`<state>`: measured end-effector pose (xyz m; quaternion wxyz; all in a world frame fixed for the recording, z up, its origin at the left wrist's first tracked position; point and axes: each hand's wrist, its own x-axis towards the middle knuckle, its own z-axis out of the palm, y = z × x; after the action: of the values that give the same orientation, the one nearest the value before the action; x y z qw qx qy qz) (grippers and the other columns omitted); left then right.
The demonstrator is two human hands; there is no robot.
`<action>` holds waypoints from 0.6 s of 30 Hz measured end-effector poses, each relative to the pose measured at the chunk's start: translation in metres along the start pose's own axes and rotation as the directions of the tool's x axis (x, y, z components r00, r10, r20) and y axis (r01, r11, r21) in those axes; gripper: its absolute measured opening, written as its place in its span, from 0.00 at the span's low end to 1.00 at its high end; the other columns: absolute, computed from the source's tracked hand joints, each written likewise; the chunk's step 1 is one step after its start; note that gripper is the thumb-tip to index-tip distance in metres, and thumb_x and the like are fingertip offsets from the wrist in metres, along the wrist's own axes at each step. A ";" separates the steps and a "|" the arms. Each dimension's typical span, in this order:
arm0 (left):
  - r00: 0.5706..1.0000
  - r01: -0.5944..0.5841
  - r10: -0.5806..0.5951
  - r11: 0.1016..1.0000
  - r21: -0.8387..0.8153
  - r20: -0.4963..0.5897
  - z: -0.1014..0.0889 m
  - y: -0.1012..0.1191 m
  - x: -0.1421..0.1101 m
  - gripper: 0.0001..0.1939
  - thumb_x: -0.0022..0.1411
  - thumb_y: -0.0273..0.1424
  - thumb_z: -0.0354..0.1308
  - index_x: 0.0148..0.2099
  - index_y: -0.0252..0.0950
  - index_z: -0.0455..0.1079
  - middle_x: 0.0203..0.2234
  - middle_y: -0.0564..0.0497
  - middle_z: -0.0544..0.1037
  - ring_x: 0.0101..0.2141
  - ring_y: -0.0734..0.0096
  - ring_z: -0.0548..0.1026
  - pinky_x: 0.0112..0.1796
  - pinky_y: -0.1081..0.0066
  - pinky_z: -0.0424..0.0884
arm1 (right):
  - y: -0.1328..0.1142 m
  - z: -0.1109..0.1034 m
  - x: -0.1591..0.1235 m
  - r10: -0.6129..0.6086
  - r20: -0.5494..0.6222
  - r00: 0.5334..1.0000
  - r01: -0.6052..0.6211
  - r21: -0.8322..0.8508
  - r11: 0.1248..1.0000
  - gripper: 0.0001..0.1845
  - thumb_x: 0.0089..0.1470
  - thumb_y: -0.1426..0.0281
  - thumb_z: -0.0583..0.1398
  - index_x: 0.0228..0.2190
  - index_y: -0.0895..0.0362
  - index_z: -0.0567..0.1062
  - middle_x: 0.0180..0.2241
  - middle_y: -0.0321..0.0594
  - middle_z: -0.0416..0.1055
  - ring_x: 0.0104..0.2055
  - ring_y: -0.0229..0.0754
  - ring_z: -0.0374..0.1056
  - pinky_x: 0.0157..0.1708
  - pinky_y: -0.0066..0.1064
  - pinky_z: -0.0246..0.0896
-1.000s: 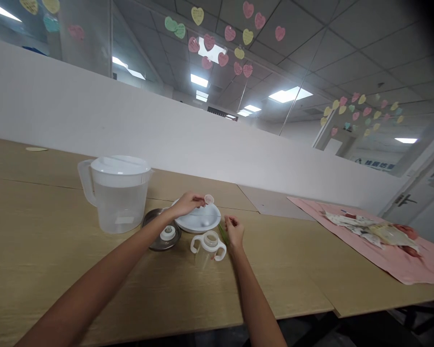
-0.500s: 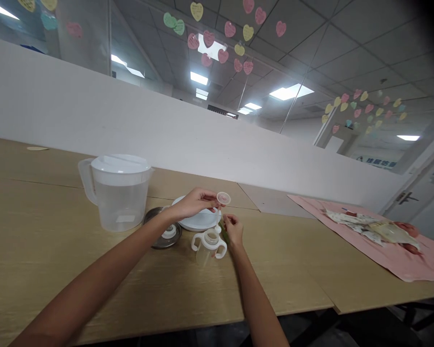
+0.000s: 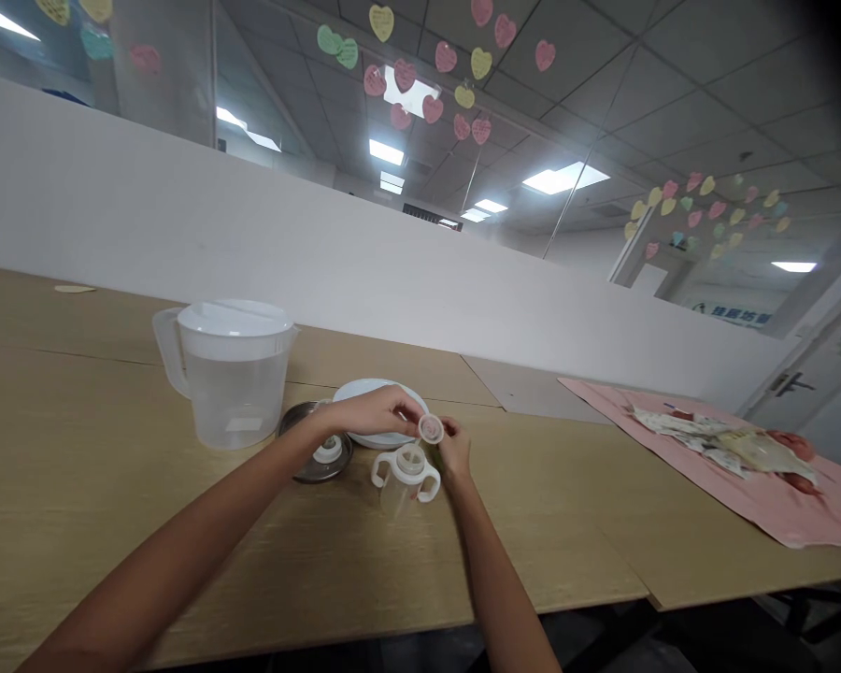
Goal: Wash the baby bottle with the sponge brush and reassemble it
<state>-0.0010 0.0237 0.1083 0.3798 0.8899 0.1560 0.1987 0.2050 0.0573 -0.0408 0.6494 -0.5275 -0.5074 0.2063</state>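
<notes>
My left hand (image 3: 396,408) is closed on the rim of a small round translucent straw piece (image 3: 431,429), held just above the bottle. Beside it, my right hand (image 3: 454,447) has its fingers pinched together around a slim green item, now mostly hidden. Below both hands stands a clear baby bottle (image 3: 396,495), upright and uncapped, with two white side handles. Left of it, a metal dish (image 3: 337,465) holds a white bottle collar (image 3: 328,451). Behind my left hand lies a white plate (image 3: 364,385), partly covered.
A lidded clear pitcher (image 3: 236,393) of water stands to the left. On the right, a pink cloth (image 3: 785,523) bears a printed bag and reddish items. A low white wall (image 3: 392,271) with glass above it runs behind the wooden table (image 3: 308,579).
My left hand has lowered the round straw piece toward my right hand, and its hanging stem with a white end is now hidden. The bottle has stayed in place.
</notes>
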 end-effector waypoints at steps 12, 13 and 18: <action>0.990 0.087 -0.117 0.952 0.293 0.085 -0.002 -0.002 -0.006 0.12 0.52 0.25 0.52 0.38 0.34 0.73 0.33 0.51 0.77 0.33 0.73 0.72 0.33 0.80 0.62 | 0.002 0.000 0.001 0.022 0.019 1.000 -0.021 -0.030 0.999 0.15 0.40 0.61 0.58 0.26 0.61 0.74 0.24 0.39 0.71 0.26 0.37 0.64 0.27 0.27 0.58; 0.993 0.087 -0.106 0.943 0.322 0.041 -0.002 0.001 -0.008 0.12 0.52 0.25 0.51 0.38 0.34 0.73 0.33 0.51 0.77 0.33 0.74 0.72 0.33 0.79 0.62 | 0.001 0.000 0.001 0.023 0.023 0.999 -0.022 -0.034 0.999 0.15 0.40 0.61 0.58 0.26 0.61 0.75 0.24 0.40 0.71 0.26 0.37 0.64 0.27 0.27 0.58; 1.000 0.025 -0.019 0.943 0.331 -0.023 0.010 0.017 -0.011 0.14 0.55 0.32 0.51 0.44 0.39 0.70 0.39 0.51 0.75 0.38 0.71 0.71 0.37 0.77 0.62 | 0.000 0.001 0.000 0.016 0.020 1.000 -0.016 -0.001 1.000 0.15 0.39 0.61 0.59 0.25 0.61 0.75 0.24 0.40 0.72 0.27 0.38 0.65 0.29 0.28 0.59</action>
<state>-0.0035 0.0018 0.1126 0.2253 0.9374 0.2009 0.1740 0.2038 0.0577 -0.0412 0.6425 -0.5297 -0.5096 0.2163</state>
